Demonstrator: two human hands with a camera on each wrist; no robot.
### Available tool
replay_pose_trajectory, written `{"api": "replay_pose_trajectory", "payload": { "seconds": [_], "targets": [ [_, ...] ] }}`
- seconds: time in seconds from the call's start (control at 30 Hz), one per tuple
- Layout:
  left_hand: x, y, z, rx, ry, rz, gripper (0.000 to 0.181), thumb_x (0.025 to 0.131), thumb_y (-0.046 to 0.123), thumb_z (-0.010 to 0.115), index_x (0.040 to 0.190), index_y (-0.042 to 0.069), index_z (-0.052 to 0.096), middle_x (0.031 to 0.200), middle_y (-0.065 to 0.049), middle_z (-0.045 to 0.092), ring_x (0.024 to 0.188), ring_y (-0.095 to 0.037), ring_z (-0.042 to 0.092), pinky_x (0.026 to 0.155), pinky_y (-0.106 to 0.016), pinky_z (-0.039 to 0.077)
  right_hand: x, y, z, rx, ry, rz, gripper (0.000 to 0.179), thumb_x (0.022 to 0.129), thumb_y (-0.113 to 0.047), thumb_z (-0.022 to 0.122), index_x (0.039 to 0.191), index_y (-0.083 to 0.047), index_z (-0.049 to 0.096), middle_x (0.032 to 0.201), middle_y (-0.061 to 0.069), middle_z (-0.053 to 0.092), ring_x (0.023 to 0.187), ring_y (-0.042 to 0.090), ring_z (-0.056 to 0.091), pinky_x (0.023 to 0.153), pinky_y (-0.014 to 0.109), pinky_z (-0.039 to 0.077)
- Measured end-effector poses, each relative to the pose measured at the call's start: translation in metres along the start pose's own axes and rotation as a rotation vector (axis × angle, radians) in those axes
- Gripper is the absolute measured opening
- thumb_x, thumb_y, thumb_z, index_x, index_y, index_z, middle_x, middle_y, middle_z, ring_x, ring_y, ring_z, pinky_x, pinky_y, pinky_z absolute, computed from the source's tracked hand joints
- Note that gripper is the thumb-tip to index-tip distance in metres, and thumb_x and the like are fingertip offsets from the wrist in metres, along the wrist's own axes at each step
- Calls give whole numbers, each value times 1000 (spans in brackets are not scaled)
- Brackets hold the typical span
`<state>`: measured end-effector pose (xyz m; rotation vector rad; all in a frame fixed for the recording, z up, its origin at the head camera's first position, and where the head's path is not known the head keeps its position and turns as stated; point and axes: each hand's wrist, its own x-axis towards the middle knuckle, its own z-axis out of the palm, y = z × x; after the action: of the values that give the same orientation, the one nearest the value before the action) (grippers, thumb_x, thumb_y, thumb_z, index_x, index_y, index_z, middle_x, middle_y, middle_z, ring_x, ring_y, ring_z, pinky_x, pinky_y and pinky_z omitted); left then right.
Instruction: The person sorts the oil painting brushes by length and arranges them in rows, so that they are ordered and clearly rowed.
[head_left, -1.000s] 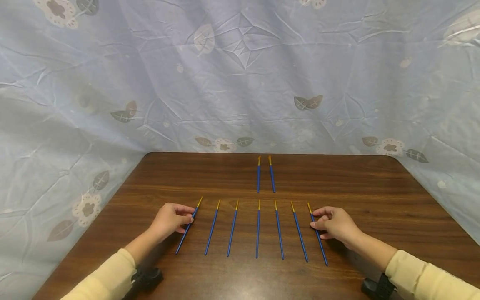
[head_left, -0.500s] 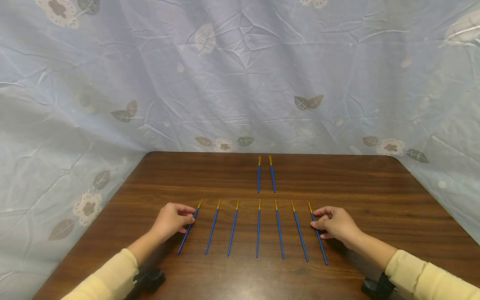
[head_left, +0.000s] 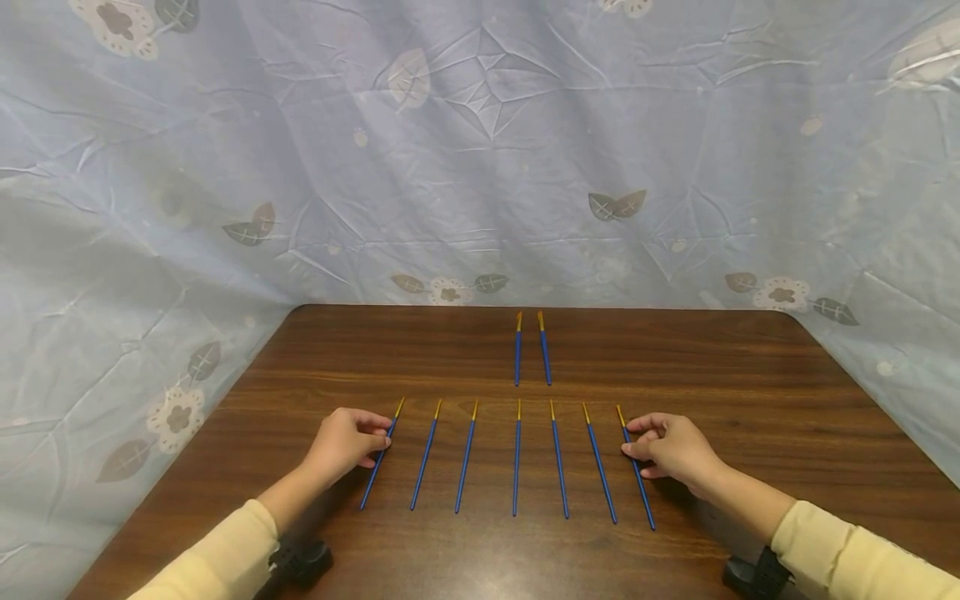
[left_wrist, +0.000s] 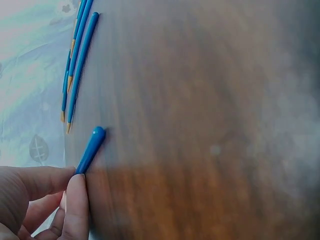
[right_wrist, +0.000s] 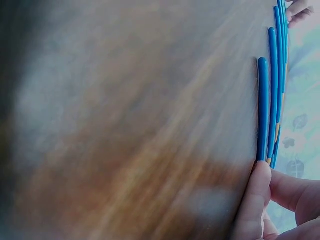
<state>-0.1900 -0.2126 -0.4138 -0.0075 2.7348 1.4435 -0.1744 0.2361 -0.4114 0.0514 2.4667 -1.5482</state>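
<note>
Several thin paintbrushes with blue handles and yellow tips lie in a fanned row across the table. My left hand (head_left: 341, 443) pinches the leftmost paintbrush (head_left: 370, 483) between thumb and fingers; its rounded blue handle end (left_wrist: 92, 147) juts past the fingertips in the left wrist view. At the other end of the row, my right hand (head_left: 671, 450) pinches the rightmost paintbrush (head_left: 643, 496), its tip pointing away from me. In the right wrist view this handle (right_wrist: 263, 110) runs up from the fingertips along the wood. A middle paintbrush (head_left: 516, 467) stands nearly straight between the two hands.
Two more paintbrushes, a left one (head_left: 517, 357) and a right one (head_left: 545, 357), lie near the far edge of the brown wooden table (head_left: 375, 342). A pale patterned cloth (head_left: 480, 167) hangs behind and at the sides. Dark wrist devices show below both sleeves.
The left hand has turned its paintbrush slightly, bringing the handle end a little to the right, nearer its neighbour's slant. The right hand and the other paintbrushes have stayed put.
</note>
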Motion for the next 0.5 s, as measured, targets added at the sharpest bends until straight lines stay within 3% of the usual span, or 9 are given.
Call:
{"api": "replay_pose_trajectory", "payload": {
  "seconds": [0.5],
  "targets": [
    [-1,2,1,5,3,-14,19,83,-4,72,101,-6,71,81,-5,67,71,-19,67,55,-30,58,-1,-2,0,2,1,-3,42,87,-5,71,121,12,53,86,11,61,75,21,61,62,32,59]
  ]
}}
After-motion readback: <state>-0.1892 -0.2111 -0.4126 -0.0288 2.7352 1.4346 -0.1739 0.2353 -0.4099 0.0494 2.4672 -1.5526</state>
